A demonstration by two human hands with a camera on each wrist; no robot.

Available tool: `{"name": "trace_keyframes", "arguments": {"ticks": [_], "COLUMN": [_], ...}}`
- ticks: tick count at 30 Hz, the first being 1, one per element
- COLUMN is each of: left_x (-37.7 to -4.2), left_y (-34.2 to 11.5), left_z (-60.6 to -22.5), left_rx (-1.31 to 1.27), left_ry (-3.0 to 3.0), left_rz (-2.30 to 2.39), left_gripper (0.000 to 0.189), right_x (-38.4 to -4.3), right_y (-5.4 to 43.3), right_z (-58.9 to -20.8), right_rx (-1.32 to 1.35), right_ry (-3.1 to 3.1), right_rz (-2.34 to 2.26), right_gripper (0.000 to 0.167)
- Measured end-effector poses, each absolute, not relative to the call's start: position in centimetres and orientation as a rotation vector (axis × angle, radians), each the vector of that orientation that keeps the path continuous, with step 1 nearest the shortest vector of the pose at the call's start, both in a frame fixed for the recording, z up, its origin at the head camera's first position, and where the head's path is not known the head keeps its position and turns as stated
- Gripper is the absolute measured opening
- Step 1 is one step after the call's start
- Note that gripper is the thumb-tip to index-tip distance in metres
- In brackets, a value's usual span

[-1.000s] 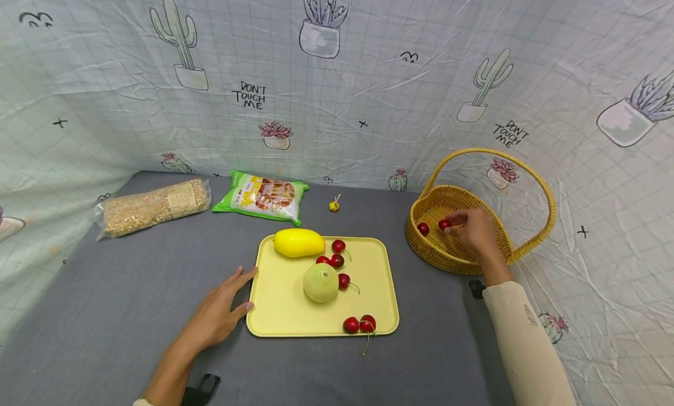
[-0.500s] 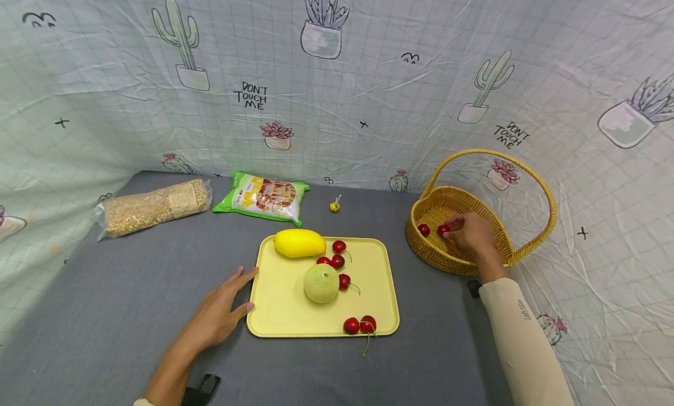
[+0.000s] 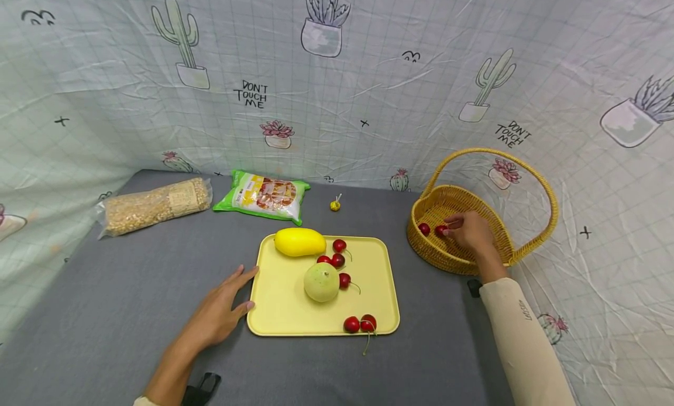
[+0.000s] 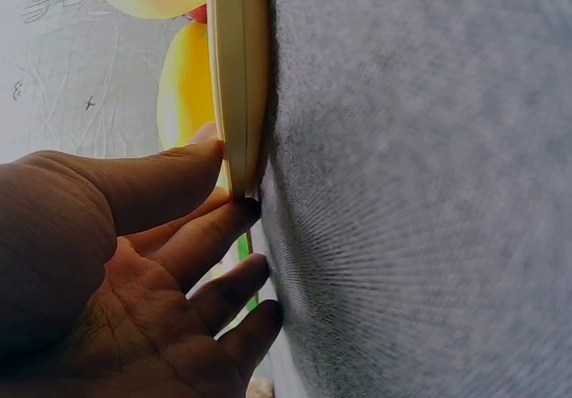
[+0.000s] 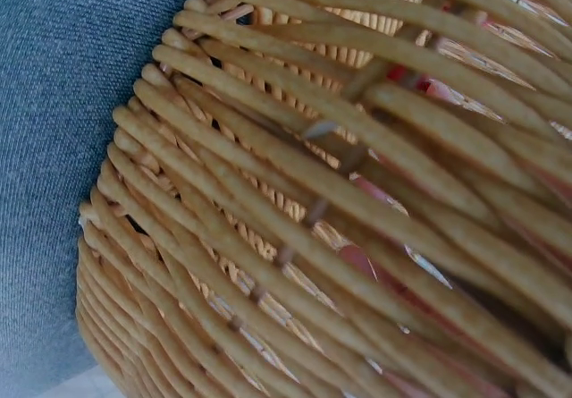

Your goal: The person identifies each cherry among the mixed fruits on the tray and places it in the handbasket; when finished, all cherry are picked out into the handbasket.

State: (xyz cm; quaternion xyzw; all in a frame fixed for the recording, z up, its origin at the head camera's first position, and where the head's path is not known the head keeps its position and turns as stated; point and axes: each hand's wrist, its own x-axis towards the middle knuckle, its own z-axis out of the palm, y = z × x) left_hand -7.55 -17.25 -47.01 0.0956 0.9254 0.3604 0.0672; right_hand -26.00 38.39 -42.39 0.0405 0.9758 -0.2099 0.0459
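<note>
Inside the wicker basket (image 3: 442, 260) on the right, my right hand (image 3: 473, 233) pinches a red cherry (image 3: 440, 231) low over the basket floor. Another cherry (image 3: 423, 229) lies just left of it. The basket's woven wall (image 5: 295, 174) fills the right wrist view and mostly hides that hand. My left hand (image 3: 218, 309) touches the left edge of a yellow tray (image 3: 279, 318) with spread fingers. In the left wrist view the thumb (image 4: 170, 179) rests against the tray rim. On the tray lie a yellow mango-like fruit (image 3: 300, 242), a round pale-green fruit (image 3: 321, 283) and several cherries (image 3: 351, 324).
At the back left lie a clear bag of corn kernels (image 3: 155, 206) and a green-and-white food packet (image 3: 263, 196). A small yellow wrapped lollipop (image 3: 335, 205) sits behind the tray. The basket's tall handle (image 3: 550, 201) arches over its opening. A printed cloth (image 3: 337, 102) hangs behind the table.
The right hand has lowered the cherry slightly and brought it left, closer to the other cherry in the basket. My left hand stays at the tray edge.
</note>
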Motion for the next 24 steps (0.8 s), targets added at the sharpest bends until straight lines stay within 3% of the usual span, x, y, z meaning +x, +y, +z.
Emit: {"name": "trace_keyframes", "arguments": {"ticks": [11, 24], "left_x": [-7.6, -7.6], "left_y": [-17.3, -17.3], "left_z": [-46.9, -47.0], "left_rx": [0.291, 0.306], "left_ry": [2.787, 2.803], "left_rz": [1.083, 1.079], "left_gripper": [0.073, 0.073], "right_x": [-24.5, -21.8], "right_y": [38.2, 34.8], "right_z": [-41.6, -39.2], "right_rx": [0.015, -0.141], "right_ry": [3.127, 3.285], "right_rz": [-0.787, -0.906], "right_gripper": [0.031, 0.026]}}
